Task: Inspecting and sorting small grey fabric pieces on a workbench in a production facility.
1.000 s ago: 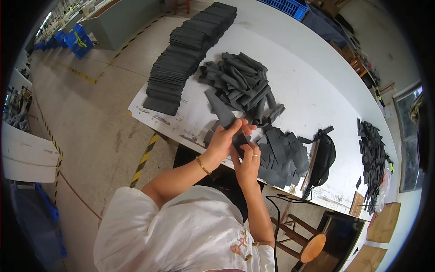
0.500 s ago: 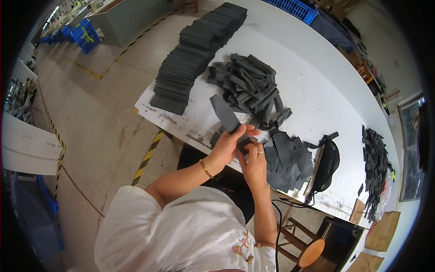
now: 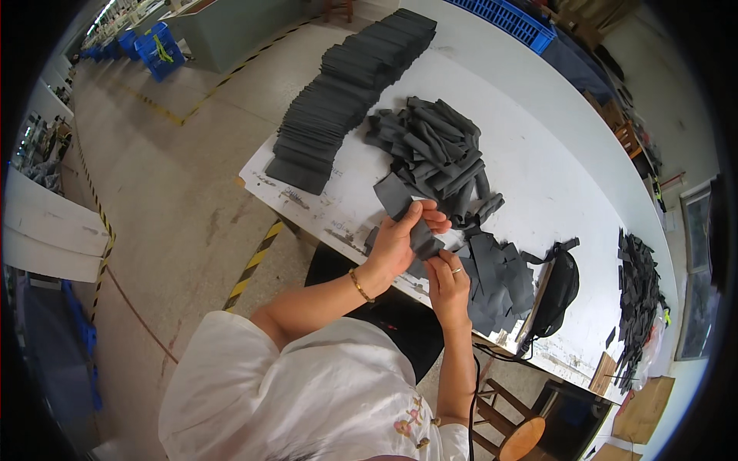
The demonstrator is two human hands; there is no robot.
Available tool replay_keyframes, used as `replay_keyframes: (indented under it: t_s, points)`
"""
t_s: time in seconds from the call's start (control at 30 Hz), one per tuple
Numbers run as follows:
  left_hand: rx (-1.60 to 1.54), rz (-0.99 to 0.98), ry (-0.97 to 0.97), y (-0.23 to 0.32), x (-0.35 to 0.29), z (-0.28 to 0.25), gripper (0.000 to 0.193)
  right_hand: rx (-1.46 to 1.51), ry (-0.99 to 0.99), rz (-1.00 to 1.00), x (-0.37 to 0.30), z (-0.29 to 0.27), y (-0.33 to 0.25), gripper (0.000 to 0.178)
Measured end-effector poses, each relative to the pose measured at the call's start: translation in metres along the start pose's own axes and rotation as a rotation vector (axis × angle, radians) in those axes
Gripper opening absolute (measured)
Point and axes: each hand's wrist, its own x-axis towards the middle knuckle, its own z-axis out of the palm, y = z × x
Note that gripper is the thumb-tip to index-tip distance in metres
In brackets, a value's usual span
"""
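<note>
A dark grey strip of fabric-like material (image 3: 393, 195) is held slantwise over the table's near edge. My left hand (image 3: 393, 247) is closed on its middle, thumb on top, and the upper end sticks out beyond the fingers. At the lower end, the fingertips of my right hand (image 3: 450, 289) pinch the strip, which looks bent or folded there. Just beyond my hands lies a loose heap of curled dark strips (image 3: 442, 146). To the right of my right hand, flat dark pieces (image 3: 496, 280) are spread in a pile.
A long row of stacked dark strips (image 3: 315, 131) runs along the left of the white table (image 3: 553, 184). At right are a black pouch with a strap (image 3: 560, 288) and more dark pieces (image 3: 638, 296). A wooden stool (image 3: 523, 438) stands below the near edge.
My right hand has shifted toward the strip's lower end and pinches it farther from my left hand. My left hand keeps its hold. The whole view has shifted slightly.
</note>
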Motion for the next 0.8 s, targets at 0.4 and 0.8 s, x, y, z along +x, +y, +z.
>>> replay_keyframes:
  t_s: [0.4, 0.8]
  points:
    - [0.012, -0.005, 0.031, -0.005, -0.011, -0.002, 0.035, 0.068, -0.005, 0.003, 0.005, 0.005, 0.003, 0.02]
    - [0.02, -0.007, 0.042, -0.005, -0.01, -0.005, 0.033, 0.095, -0.003, 0.023, 0.012, 0.008, 0.003, 0.012]
